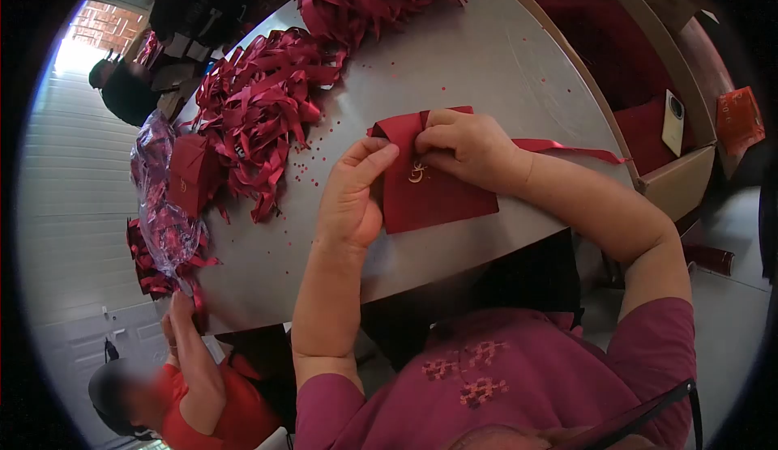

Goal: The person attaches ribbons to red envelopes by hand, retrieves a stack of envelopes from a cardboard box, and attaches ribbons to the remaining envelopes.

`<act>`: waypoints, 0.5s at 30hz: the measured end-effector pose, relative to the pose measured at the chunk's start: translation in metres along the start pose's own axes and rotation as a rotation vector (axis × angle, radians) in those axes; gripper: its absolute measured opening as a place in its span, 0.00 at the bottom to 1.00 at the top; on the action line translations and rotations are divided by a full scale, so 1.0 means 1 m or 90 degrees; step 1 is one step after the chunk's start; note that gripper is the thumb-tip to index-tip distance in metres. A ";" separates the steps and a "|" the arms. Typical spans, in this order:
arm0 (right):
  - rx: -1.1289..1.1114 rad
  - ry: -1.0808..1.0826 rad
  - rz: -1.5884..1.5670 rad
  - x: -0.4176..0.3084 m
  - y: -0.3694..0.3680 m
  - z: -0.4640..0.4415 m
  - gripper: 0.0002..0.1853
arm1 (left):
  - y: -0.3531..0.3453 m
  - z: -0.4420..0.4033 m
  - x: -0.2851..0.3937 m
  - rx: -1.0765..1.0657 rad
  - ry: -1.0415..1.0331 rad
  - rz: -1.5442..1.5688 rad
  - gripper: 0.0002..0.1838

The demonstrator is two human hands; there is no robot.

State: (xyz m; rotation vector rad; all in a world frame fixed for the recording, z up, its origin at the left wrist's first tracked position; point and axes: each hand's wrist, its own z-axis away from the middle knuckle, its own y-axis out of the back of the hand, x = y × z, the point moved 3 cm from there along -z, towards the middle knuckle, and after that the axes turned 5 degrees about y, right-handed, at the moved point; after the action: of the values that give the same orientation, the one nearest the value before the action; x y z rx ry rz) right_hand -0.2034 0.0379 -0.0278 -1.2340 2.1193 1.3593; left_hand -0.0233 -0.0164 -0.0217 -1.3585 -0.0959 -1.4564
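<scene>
A flat dark red gift bag (442, 200) with a gold emblem lies at a slant on the metal table (324, 243) in front of me. My left hand (355, 187) pinches its upper left edge between thumb and fingers. At the top, near the emblem, the curled fingers of my right hand (474, 150) press together on the bag. Whether they also hold a ribbon end is hidden. A shiny red ribbon (571, 149) trails out from under my right forearm toward the table's right edge.
Heaps of red ribbons (259, 110) line the far left. Beside them are another red bag (189, 176) and clear plastic wrap (158, 183). A cardboard box (677, 181) on the right holds a phone (673, 123). A person in red (215, 401) works at lower left; others are behind.
</scene>
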 end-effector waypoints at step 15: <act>0.001 0.059 0.061 -0.004 -0.001 0.002 0.09 | -0.013 0.002 -0.002 0.090 0.023 0.045 0.09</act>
State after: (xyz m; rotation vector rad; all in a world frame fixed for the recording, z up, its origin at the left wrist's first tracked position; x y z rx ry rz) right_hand -0.2004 0.0412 -0.0262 -1.2315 2.2693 1.3632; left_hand -0.0318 -0.0090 -0.0153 -1.2087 -0.1234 -1.3885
